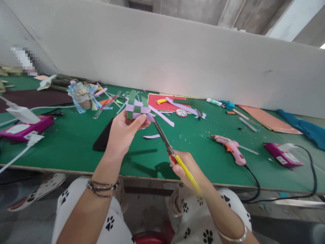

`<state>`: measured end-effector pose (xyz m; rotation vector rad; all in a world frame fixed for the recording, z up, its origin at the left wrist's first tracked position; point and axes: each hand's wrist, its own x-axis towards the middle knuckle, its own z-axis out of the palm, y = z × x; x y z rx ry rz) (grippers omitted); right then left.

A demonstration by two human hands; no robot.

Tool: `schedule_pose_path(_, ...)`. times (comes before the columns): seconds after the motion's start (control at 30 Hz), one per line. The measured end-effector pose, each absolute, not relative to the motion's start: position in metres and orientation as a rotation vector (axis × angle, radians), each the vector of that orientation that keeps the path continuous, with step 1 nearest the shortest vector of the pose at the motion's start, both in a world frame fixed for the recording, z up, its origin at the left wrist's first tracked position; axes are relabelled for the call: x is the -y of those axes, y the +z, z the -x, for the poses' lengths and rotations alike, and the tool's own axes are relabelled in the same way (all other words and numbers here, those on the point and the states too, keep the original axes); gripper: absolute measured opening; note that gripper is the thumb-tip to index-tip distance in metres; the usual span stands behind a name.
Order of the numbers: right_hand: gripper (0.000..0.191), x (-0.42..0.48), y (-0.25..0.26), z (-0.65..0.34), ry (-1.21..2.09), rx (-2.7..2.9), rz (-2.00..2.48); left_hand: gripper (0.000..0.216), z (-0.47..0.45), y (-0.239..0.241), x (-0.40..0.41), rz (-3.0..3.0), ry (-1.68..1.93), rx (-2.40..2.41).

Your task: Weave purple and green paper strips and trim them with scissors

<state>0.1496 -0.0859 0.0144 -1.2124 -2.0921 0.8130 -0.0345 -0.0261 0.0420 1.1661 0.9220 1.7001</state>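
My left hand (pixel 127 128) grips a small woven piece (pixel 137 109) of green and lilac paper strips, the thumb pressed on its lower right. Loose strip ends stick out from its top and right side. In my right hand (pixel 185 166) is a pair of scissors (pixel 164 136) with red and yellow handles. Their blades point up and left, with the tips beside the lower right edge of the weave. I cannot tell whether the blades touch the paper. A cut lilac strip (pixel 151 136) lies on the green table (pixel 193 135) below.
At the right are a pink glue gun (pixel 231 147) and a purple power socket (pixel 283 156). A black phone-like slab (pixel 103 137) lies behind my left wrist. Red paper (pixel 159 101), a yellow cutter (pixel 161 101) and a glue tube (pixel 213 101) lie farther back. Another purple socket (pixel 27 128) sits left.
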Motion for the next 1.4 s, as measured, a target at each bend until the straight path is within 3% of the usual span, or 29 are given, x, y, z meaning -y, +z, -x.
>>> schedule_pose_path(1.07,0.066,0.086,0.010,-0.149,0.893,1.977,1.275,0.024,0.031,0.041,0.026,-1.205,1.663,-0.969)
schedule_pose_path(1.4,0.057,0.084,0.009,-0.157,0.994,1.866,1.143,0.018,0.043,0.043,0.023,-1.334,1.597,-1.057)
